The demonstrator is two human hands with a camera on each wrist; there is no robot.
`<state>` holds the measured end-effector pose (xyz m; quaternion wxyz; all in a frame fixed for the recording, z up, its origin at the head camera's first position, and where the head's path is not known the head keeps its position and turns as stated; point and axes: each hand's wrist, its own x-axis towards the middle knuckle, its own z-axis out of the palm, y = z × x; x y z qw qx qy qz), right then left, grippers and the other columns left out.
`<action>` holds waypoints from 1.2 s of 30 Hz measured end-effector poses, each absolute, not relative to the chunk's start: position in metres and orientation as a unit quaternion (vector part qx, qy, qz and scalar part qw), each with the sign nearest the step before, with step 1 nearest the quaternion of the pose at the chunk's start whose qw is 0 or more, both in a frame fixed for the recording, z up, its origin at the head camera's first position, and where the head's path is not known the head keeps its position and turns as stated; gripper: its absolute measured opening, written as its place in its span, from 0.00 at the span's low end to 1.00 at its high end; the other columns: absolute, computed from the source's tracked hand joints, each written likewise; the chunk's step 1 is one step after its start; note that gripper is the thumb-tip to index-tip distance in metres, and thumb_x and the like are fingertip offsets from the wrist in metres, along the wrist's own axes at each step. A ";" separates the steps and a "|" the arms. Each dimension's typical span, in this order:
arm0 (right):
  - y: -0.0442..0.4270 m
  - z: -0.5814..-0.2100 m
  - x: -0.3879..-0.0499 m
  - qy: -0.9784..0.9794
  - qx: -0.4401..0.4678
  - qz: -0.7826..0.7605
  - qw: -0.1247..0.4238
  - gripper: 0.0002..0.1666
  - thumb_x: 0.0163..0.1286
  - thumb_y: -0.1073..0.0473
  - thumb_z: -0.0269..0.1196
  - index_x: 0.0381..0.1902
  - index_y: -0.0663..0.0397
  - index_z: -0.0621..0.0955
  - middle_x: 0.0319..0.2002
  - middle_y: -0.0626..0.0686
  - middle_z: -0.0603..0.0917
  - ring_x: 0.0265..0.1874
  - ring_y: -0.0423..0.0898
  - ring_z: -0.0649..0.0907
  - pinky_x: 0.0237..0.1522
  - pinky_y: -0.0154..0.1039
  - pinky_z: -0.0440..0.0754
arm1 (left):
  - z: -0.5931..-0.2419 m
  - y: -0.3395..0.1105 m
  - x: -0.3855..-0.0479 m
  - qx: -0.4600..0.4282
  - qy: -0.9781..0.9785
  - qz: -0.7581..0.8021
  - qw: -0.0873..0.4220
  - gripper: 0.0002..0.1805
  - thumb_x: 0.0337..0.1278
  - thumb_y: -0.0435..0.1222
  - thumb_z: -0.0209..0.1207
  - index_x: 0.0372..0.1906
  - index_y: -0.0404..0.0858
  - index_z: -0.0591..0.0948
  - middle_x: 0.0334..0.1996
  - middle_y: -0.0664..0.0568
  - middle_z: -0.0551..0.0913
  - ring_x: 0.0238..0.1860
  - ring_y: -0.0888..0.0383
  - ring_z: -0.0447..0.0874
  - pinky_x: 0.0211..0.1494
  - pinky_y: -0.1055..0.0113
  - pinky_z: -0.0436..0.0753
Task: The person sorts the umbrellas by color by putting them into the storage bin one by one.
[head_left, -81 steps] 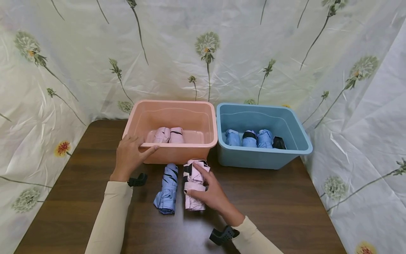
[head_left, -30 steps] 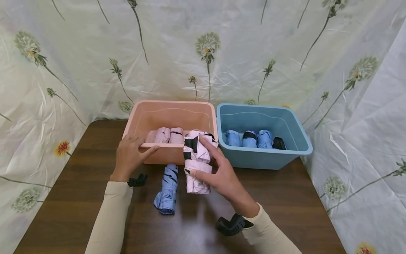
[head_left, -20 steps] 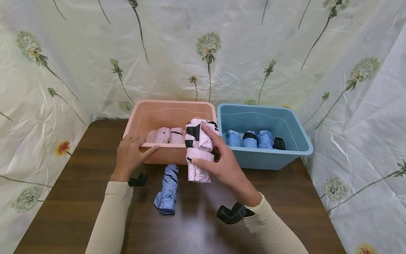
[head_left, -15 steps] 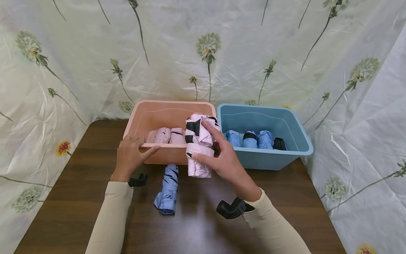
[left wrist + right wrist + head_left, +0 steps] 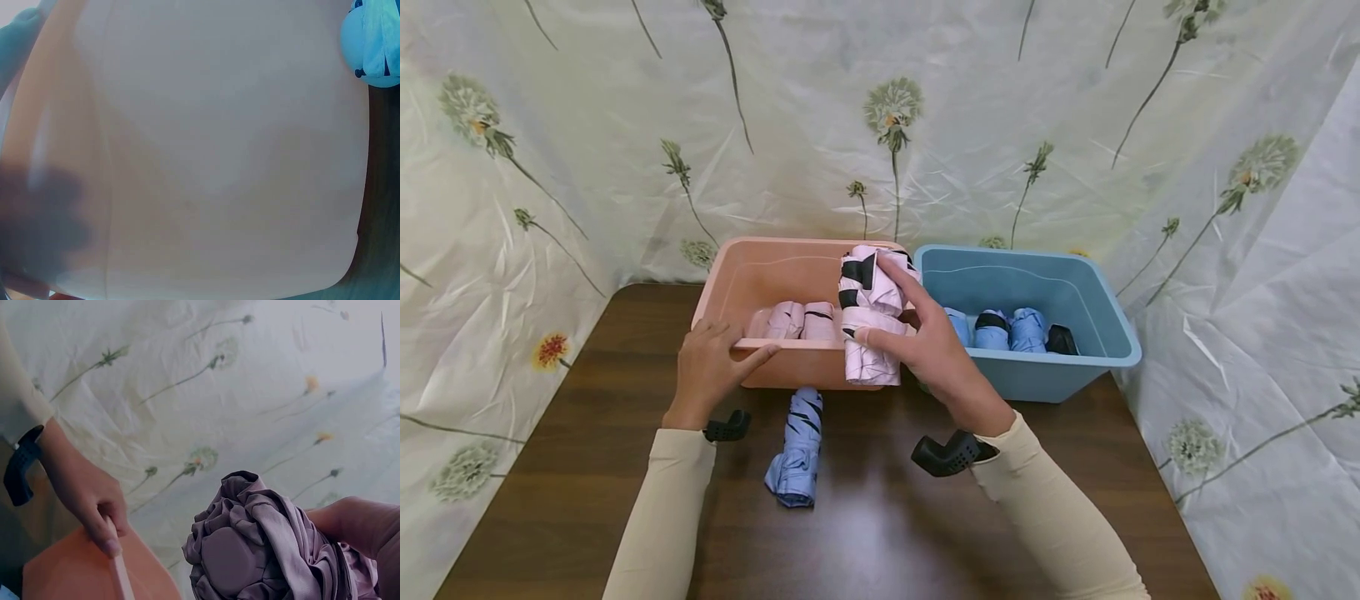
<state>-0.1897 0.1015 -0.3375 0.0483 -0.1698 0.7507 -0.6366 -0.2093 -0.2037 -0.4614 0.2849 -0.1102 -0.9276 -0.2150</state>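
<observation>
My right hand [image 5: 928, 346] grips a folded pink umbrella [image 5: 871, 354] with black patches, holding it above the right front part of the salmon-coloured bin [image 5: 805, 250]. In the right wrist view the umbrella's round end [image 5: 228, 559] faces the camera. At the bin's front left corner, my left hand [image 5: 706, 367] pinches the rim; its thumb shows over the rim in the right wrist view. Two pink umbrellas [image 5: 801, 321] lie inside this bin. A folded blue umbrella [image 5: 797, 450] rests on the table in front of it. The bin wall fills most of the left wrist view.
A blue bin [image 5: 1022, 375] stands close to the right of the salmon one. Several blue umbrellas [image 5: 1027, 329] and a black object [image 5: 1061, 339] lie in it. Both bins sit on a dark wooden table [image 5: 887, 542], with a flowered sheet [image 5: 820, 125] behind.
My right hand has lifted the pink umbrella off the table and carried it up and forward, over the salmon bin's front rim. My left hand has stayed on the rim.
</observation>
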 end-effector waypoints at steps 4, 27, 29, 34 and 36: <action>0.099 -0.337 -0.201 0.744 -0.175 -0.642 0.050 0.48 0.57 0.58 0.71 0.68 0.18 0.64 0.63 0.51 0.67 0.51 0.55 0.76 0.40 0.45 0.81 | -0.461 -0.204 -0.209 -0.109 -0.929 -0.213 0.283 0.30 0.42 0.60 0.68 0.17 0.39 0.71 0.16 0.51 0.66 0.26 0.52 0.65 0.35 0.54 0.66; 0.080 -0.354 -0.264 0.773 -0.127 -0.620 0.046 0.47 0.57 0.56 0.71 0.68 0.15 0.63 0.68 0.46 0.62 0.53 0.50 0.76 0.47 0.45 0.78 | -0.460 -0.205 -0.209 -0.110 -0.928 -0.213 0.285 0.29 0.41 0.59 0.69 0.18 0.38 0.73 0.16 0.52 0.67 0.26 0.52 0.65 0.35 0.54 0.67; 0.077 -0.356 -0.270 0.766 -0.133 -0.628 0.042 0.48 0.58 0.59 0.70 0.70 0.20 0.62 0.68 0.47 0.62 0.51 0.51 0.78 0.46 0.44 0.79 | -0.461 -0.205 -0.209 -0.113 -0.926 -0.213 0.290 0.29 0.40 0.59 0.69 0.17 0.39 0.72 0.16 0.52 0.66 0.26 0.52 0.65 0.34 0.54 0.66; 0.068 -0.361 -0.283 0.751 -0.137 -0.644 0.042 0.48 0.59 0.63 0.68 0.72 0.27 0.62 0.65 0.51 0.64 0.47 0.52 0.80 0.40 0.43 0.82 | -0.461 -0.205 -0.210 -0.117 -0.926 -0.211 0.290 0.29 0.42 0.60 0.67 0.18 0.39 0.71 0.16 0.52 0.66 0.26 0.51 0.65 0.33 0.54 0.65; 0.066 -0.363 -0.288 0.752 -0.134 -0.644 0.041 0.48 0.59 0.64 0.68 0.72 0.27 0.61 0.65 0.52 0.64 0.48 0.52 0.80 0.40 0.42 0.81 | -0.461 -0.205 -0.210 -0.116 -0.927 -0.210 0.288 0.30 0.43 0.60 0.66 0.18 0.38 0.72 0.16 0.51 0.67 0.26 0.51 0.66 0.33 0.54 0.66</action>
